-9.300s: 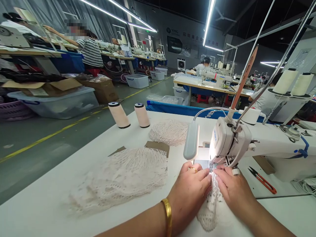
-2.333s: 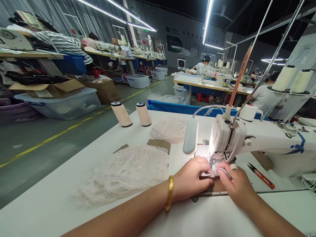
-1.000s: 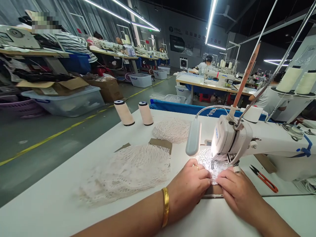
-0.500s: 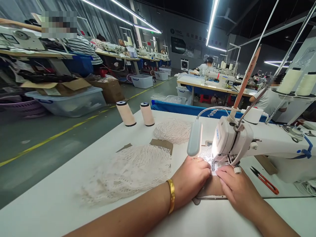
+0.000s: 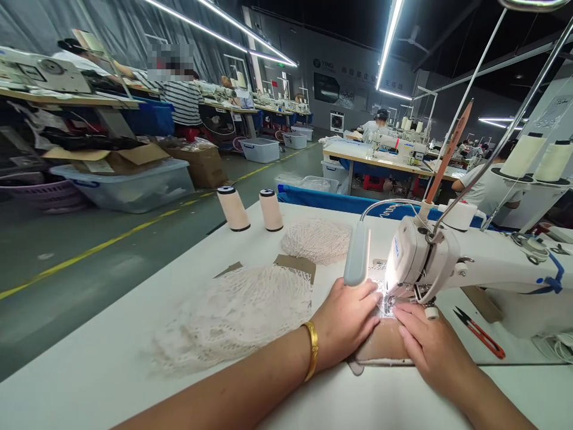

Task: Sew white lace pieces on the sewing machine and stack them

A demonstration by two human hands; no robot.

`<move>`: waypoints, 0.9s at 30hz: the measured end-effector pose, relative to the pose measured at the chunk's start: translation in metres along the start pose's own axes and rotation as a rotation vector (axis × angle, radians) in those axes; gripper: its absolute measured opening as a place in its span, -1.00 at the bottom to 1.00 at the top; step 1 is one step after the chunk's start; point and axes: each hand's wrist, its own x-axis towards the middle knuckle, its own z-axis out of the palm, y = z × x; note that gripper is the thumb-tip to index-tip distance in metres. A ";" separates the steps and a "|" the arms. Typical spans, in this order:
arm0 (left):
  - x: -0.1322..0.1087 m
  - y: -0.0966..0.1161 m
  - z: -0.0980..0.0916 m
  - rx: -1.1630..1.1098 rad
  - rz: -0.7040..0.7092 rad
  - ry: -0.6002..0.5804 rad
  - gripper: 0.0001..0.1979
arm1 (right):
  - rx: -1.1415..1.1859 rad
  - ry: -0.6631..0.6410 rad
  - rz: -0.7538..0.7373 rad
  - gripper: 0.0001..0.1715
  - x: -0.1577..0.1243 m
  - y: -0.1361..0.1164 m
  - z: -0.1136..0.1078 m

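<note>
A white sewing machine (image 5: 414, 257) stands at the right with its lamp shining on the needle area. A small piece of white lace (image 5: 379, 292) lies under the presser foot, partly hidden by fingers. My left hand (image 5: 347, 319) rests on the lace just left of the needle, its fingers stretched out and the thumb apart. My right hand (image 5: 432, 340) lies to the right of the presser foot, fingertips on the lace edge and fingers extended. Between the hands shows a brown plate (image 5: 385, 341) on the machine bed.
A spread heap of white lace (image 5: 250, 304) and a smaller lace pile (image 5: 316, 240) lie on the white table (image 5: 102, 352). Two thread cones (image 5: 233, 209) stand behind. Orange-handled thread snips (image 5: 481, 333) lie right of my right hand. A grey lamp head (image 5: 357, 254) hangs close above my left hand.
My left hand's fingers have spread apart and its thumb has come lower. The right hand stays about where it was. The whole view has shifted slightly.
</note>
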 end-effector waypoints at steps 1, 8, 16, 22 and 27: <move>0.000 0.001 -0.003 0.025 -0.042 -0.021 -0.81 | 0.009 0.012 -0.008 -0.56 0.000 0.000 -0.001; -0.009 0.016 -0.020 -0.140 0.077 -0.045 -0.64 | 0.245 0.034 -0.198 -0.55 0.004 -0.011 -0.012; -0.015 -0.002 -0.008 -0.170 0.140 0.065 -0.75 | 0.122 -0.106 -0.125 -0.68 0.003 -0.011 -0.017; -0.019 0.010 -0.001 -0.165 0.188 0.074 -0.88 | 0.159 -0.058 -0.147 -0.59 0.000 -0.007 -0.022; -0.022 0.016 0.000 -0.200 0.223 0.072 -0.89 | 0.192 -0.112 -0.169 -0.62 -0.002 -0.013 -0.021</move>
